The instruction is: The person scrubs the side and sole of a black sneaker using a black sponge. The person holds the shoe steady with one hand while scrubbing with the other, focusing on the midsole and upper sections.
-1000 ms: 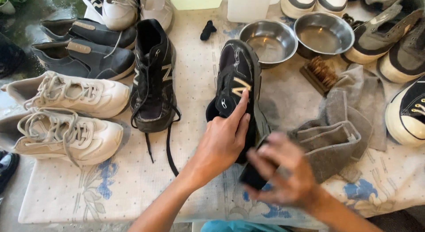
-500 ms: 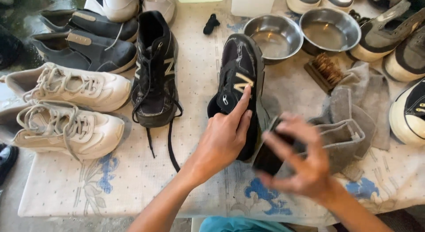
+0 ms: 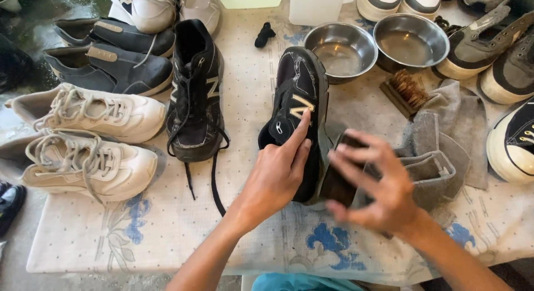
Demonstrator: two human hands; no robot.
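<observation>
A black sneaker [image 3: 300, 85] lies on its side on the patterned cloth, toe pointing away from me. My left hand [image 3: 278, 171] grips its heel end, the index finger stretched along the side. My right hand [image 3: 375, 185] holds a dark brush [image 3: 340, 180] pressed against the sneaker's sole edge; the hand is blurred. The matching black sneaker [image 3: 196, 96] stands upright just left, its laces trailing toward me.
Two white sneakers [image 3: 92, 138] and dark shoes [image 3: 111, 55] line the left. Two steel bowls [image 3: 378, 43], a wooden bristle brush [image 3: 406, 91] and grey towels [image 3: 445, 141] sit at the right, with more shoes [image 3: 500, 52] beyond. A white floral tablecloth [image 3: 111, 235] covers the table.
My right hand with the brush has moved up along the sneaker's sole side. My left hand has stayed on the heel.
</observation>
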